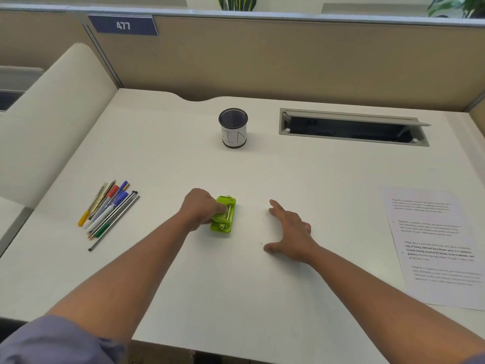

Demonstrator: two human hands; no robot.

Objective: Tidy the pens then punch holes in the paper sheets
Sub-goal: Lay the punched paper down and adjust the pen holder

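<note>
White counter [183, 158] in a beige-walled cubicle
Left hand [200, 209] grips the green hole punch [225, 215] at centre; right hand [290, 230] rests spread and holds nothing; pens [109, 210] lie left, paper sheets [435, 248] right, mesh cup [233, 127] far

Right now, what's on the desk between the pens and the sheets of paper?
In the head view, the green hole punch with the left hand gripping it, then the open right hand; pens, paper.
</note>
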